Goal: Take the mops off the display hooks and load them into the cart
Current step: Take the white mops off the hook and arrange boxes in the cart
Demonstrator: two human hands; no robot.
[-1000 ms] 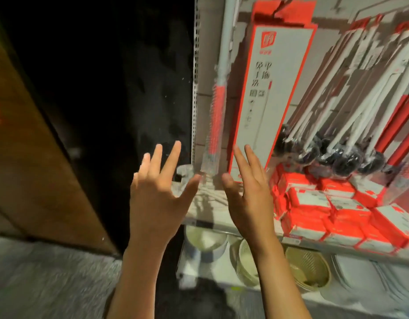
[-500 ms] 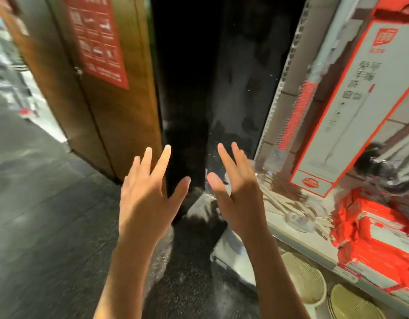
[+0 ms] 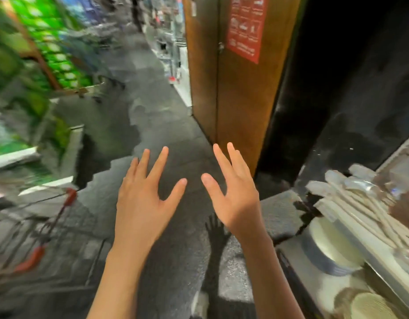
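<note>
Two bare hands raised, left hand [image 3: 145, 201] and right hand [image 3: 237, 194], fingers spread wide, palms down, gripping nothing, thumbs apart. Below them, grey floor [image 3: 176, 125] with a hand's shadow. Left of the left hand, blurred wire cart [image 3: 45, 229] with red handle. Beyond the right hand, wooden door [image 3: 240, 95] bearing a red sign [image 3: 245, 26]. Right of it, shelf [image 3: 383, 254] of white utensils. No mops in view.
</note>
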